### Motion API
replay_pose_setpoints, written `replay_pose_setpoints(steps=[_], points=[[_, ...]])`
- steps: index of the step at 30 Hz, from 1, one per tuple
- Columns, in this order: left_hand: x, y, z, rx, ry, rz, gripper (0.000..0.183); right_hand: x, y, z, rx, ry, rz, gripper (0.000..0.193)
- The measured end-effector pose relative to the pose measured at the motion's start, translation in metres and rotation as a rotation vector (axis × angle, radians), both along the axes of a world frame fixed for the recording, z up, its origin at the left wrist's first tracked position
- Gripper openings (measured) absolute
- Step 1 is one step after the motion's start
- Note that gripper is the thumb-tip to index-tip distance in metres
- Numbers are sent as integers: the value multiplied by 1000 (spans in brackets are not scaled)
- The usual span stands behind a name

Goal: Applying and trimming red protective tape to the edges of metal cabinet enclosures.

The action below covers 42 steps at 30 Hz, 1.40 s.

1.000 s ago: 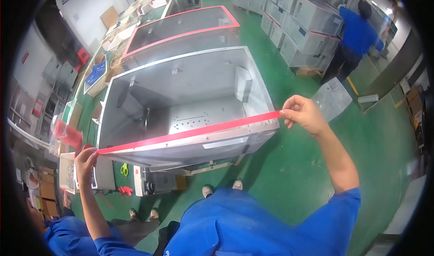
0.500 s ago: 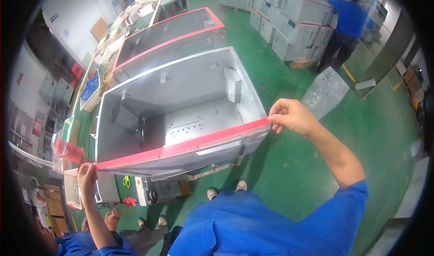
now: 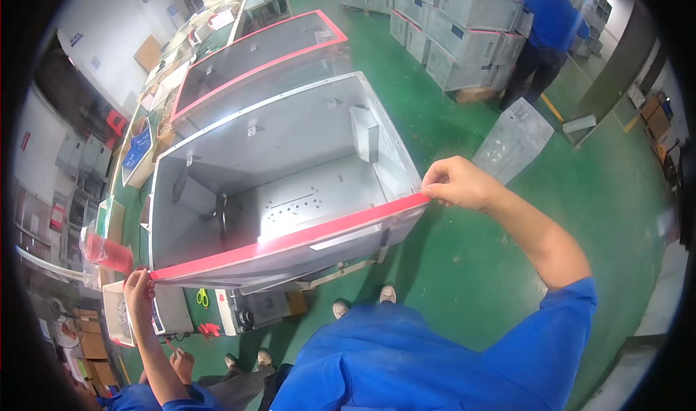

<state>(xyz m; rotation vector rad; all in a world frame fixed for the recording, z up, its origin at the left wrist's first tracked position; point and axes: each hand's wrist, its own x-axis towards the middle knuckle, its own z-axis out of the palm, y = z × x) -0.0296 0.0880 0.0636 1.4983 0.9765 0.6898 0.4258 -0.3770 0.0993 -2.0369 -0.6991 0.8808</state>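
A large open grey metal box stands in front of me, its bare floor dotted with small holes. Along its near rim runs a strip of red tape, stretched straight from corner to corner. My left hand pinches the tape's left end at the near left corner. At the near right corner my right hand is closed in a pinch on the other end. Whether the tape is stuck down along its whole length I cannot tell. The box's far and side rims are bare metal.
Behind stands a second box with a red-edged rim. Red rolls and green-handled scissors are at left, near a co-worker's hand. Stacked grey boxes, another person and a plastic sheet are at right.
The view has shifted slightly, moving the boxes a little left in the picture. Both hands keep their pinch on the tape's ends, the right one now closer against the corner.
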Motion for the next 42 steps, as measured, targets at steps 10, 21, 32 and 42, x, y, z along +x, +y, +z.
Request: replay_pose_setpoints(steps=[10, 21, 32, 42], points=[[-2, 4, 0, -1, 20, 14, 5, 3, 2, -7, 54, -54, 26, 13], [3, -4, 0, 49, 1, 7, 6, 3, 2, -7, 81, -2, 19, 12], [4, -6, 1, 76, 45, 52, 7, 3, 2, -8, 104, 9, 2, 12], [7, -11, 2, 91, 9, 17, 6, 5, 1, -8, 93, 6, 18, 13]])
